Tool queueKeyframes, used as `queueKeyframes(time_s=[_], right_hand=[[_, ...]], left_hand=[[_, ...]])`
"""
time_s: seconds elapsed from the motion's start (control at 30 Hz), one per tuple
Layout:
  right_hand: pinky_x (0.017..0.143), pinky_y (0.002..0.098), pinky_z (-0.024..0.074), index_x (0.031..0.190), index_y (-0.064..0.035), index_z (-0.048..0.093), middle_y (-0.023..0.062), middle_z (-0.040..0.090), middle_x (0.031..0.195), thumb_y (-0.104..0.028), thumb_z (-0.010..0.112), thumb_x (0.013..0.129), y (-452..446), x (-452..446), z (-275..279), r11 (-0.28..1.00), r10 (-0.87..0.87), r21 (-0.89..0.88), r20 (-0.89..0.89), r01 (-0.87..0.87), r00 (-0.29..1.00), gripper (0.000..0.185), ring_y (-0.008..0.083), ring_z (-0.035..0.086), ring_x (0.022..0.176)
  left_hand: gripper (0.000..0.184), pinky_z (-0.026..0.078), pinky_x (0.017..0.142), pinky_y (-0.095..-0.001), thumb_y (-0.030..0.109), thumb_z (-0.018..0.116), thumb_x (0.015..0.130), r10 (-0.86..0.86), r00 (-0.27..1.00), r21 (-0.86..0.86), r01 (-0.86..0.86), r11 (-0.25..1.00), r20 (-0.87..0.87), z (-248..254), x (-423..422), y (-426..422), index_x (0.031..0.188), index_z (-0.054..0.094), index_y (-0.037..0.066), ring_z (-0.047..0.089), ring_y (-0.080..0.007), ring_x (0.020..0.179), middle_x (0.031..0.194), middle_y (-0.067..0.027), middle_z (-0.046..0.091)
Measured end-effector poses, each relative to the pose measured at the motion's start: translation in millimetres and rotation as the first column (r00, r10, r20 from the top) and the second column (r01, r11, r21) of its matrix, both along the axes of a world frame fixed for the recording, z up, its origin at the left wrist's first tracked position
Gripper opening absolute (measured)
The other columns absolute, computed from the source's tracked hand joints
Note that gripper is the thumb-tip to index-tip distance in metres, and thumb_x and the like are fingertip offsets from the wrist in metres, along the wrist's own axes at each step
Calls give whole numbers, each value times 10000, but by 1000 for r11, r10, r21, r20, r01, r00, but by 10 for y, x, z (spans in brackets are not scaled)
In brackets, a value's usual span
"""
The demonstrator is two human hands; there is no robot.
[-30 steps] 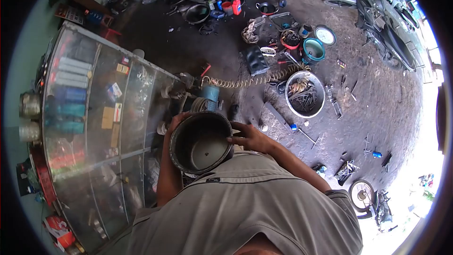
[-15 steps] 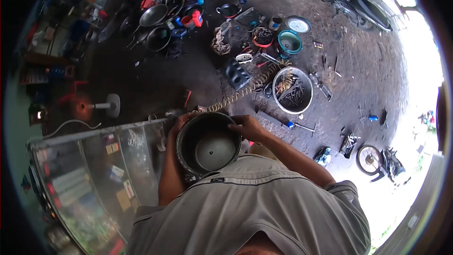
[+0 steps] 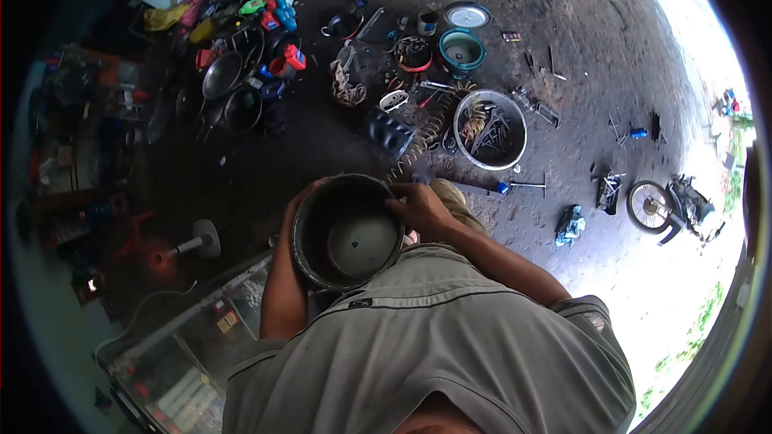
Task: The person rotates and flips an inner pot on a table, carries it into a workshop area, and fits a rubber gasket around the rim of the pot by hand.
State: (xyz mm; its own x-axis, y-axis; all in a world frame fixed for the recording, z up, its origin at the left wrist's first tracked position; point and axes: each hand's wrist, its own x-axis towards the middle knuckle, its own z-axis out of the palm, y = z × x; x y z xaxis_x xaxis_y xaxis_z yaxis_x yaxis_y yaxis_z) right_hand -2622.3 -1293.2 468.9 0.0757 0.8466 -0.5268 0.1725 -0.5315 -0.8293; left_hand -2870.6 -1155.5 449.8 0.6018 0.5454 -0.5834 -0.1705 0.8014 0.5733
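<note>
A dark round bucket [image 3: 358,247] is held close against the front of my shirt, its open mouth facing up, and I can see its pale bottom with a small dark spot. My left hand [image 3: 309,191] grips its rim on the far left side; most of those fingers are hidden behind the wall. On the right side my right hand [image 3: 420,207] is closed over the rim, thumb toward the inside. Just beyond the bucket, a coiled hose [image 3: 422,138] runs across the floor to a large grey basin [image 3: 524,133] with metal tools in it.
A glass display case [image 3: 193,354] stands at lower left beside a fan [image 3: 197,239]. Ahead lie a black ribbed part [image 3: 389,133], a green bucket [image 3: 461,66], a red-rimmed bowl [image 3: 412,67] and a crumpled rag [image 3: 348,84]. A motorcycle wheel [image 3: 650,204] is at right.
My view has shifted and turned. The display case has slid down and left in view, while the bucket stays in both hands. A shoe now shows beside my right hand.
</note>
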Motion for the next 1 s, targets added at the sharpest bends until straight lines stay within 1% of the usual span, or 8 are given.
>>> queueKeyframes(time_s=[0.07, 0.17, 0.4, 0.5, 0.6, 0.67, 0.8, 1.0], right_hand=[[718, 439, 597, 1176, 6, 740, 223, 758, 880, -281, 659, 968, 136, 56, -48, 981, -13, 194, 136, -14, 991, 364, 302, 763, 703], [800, 462, 583, 1175, -4, 746, 232, 761, 939, -300, 664, 965, 402, 244, 396, 991, -39, 133, 136, 21, 990, 372, 362, 761, 846], [768, 412, 587, 1277, -46, 729, 228, 771, 948, -340, 667, 1007, 829, 869, 165, 963, -141, 257, 204, 87, 969, 404, 287, 774, 864], [759, 374, 584, 1320, -37, 708, 206, 770, 961, -366, 699, 1010, 950, 1168, 170, 965, -128, 229, -12, 127, 992, 453, 237, 762, 867], [774, 368, 583, 1350, -16, 686, 176, 764, 1029, -381, 726, 1000, 984, 1302, 74, 938, -130, 307, -125, 163, 984, 507, 213, 741, 902], [892, 406, 595, 1397, -15, 651, 221, 691, 1273, -380, 769, 962, 1044, 1471, 160, 966, -102, 209, -228, 151, 968, 580, 317, 752, 1049], [949, 410, 595, 1503, 6, 532, 205, 569, 1459, -403, 811, 925, 1127, 1592, 80, 950, 13, 307, -220, 56, 975, 761, 331, 714, 1159], [982, 403, 584, 1486, 17, 541, 193, 586, 1425, -348, 830, 917, 1373, 1615, 115, 940, 33, 332, -314, 77, 949, 735, 308, 674, 1232]], left_hand=[[374, 586, 930, -351, 274, 653, 1050, -42, 997, 9, 43, 999, -72, 12, 39, 260, 1291, 694, -9, 717, -213, 1040, 1164, -99, 744], [351, 587, 928, -336, 257, 667, 1043, -97, 983, 13, 100, 995, -159, 158, 317, 567, 1287, 702, 8, 717, -209, 1039, 1143, -99, 744], [298, 600, 922, -348, 228, 707, 1014, -161, 922, 290, 271, 918, -352, 44, 973, 1332, 1229, 739, 24, 723, -215, 1019, 1120, -103, 749], [343, 559, 1005, -358, 215, 619, 1068, -292, 935, 194, 331, 923, -201, -38, 1106, 1810, 1327, 688, 0, 704, -218, 1113, 1217, -103, 731], [341, 560, 1009, -366, 216, 635, 1060, -227, 933, 73, 256, 964, -278, 404, 1544, 1857, 1311, 697, -6, 706, -222, 1113, 1222, -111, 733], [337, 564, 1005, -368, 213, 638, 1057, -223, 916, 140, 282, 949, -333, 361, 1582, 1901, 1307, 700, -5, 707, -224, 1113, 1220, -113, 735], [330, 574, 988, -365, 210, 649, 1050, -237, 936, 215, 296, 931, -260, 523, 1684, 2002, 1296, 708, -2, 708, -220, 1115, 1205, -114, 738], [294, 601, 910, -350, 242, 682, 1032, -114, 941, 219, 190, 957, -318, 641, 1637, 2169, 1195, 754, 8, 737, -197, 981, 1076, -87, 767]])
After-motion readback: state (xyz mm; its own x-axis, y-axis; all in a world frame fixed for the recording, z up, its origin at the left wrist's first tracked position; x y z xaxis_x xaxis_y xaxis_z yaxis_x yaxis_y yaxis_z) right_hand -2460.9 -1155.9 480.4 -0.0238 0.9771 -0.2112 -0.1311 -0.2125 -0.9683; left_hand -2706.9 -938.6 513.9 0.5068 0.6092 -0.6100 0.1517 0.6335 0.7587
